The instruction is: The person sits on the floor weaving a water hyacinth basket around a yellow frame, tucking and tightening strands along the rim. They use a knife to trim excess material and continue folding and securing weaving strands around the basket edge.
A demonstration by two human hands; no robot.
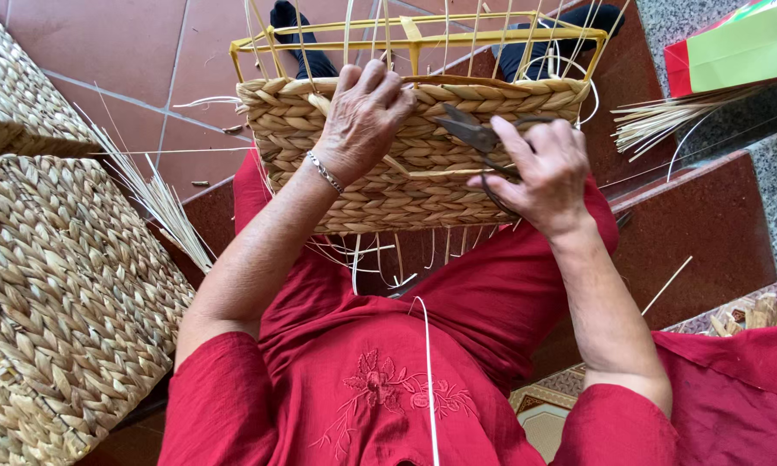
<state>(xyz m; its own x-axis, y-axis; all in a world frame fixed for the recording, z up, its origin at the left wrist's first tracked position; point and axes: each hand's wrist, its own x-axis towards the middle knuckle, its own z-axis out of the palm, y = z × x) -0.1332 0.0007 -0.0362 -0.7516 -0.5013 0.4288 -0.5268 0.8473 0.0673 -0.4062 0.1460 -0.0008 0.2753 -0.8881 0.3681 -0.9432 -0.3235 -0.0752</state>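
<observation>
I see the half-woven basket (pixel 388 164) lying across the lap on the red trousers (pixel 492 293), open end pointing away toward the feet, so the woven wall faces up where both hands can get at it. Its yellow wire frame (pixel 414 39) is bare at the far end, with thin pale strands (pixel 354 34) sticking up through it.

Left hand (pixel 363 116) lies flat on the woven band, fingers curled over the top rim. The grip looks like a press-and-pinch that steadies the basket, possibly nipping one strand, though I cannot tell for sure since the fingertips hide it.

Right hand (pixel 540 168) has its grip closed through the loops of dark scissors (pixel 475 134), blades pointing left toward the weave and nearly together, tips just beside the left hand's fingers. They are kept low against the basket wall, which suits trimming flush.

Loose strand ends hang under the near edge of the basket. Finished woven baskets (pixel 52 293) stand stacked at the left on the tiled floor (pixel 147 52), and a bundle of raw fibre (pixel 656 116) lies at the right near a green and red bag (pixel 742 47), both within arm's reach.
</observation>
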